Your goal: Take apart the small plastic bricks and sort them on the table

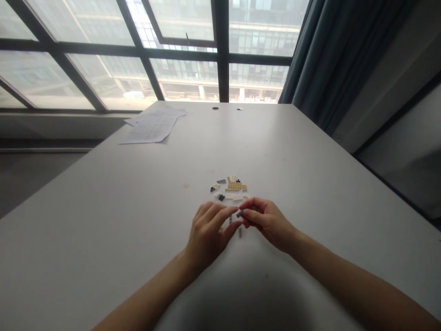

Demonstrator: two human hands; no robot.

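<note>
Grey plastic brick [239, 213], tiny, is being clamped between the fingertips of left hand [208, 232] and right hand [267, 221] for fine control, loose tan bricks [234, 185] lying just beyond on the white desk [310, 161].

Looks like an office: broad white desk [310, 161], printed sheets [153, 126] at eleven o'clock, tall windows [186, 69] at twelve facing glass blocks, grey curtain [330, 59] at two.
</note>
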